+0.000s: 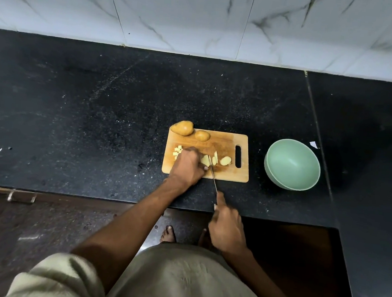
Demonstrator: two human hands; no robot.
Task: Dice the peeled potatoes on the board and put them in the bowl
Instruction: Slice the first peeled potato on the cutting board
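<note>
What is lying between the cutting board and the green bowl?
Nothing: in the head view, only bare black counter separates the board from the bowl.

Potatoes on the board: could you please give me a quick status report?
Left hand holds potato piece; right hand grips knife, slicing. Diced bits on board. Bowl empty. Nothing in the way.
</note>
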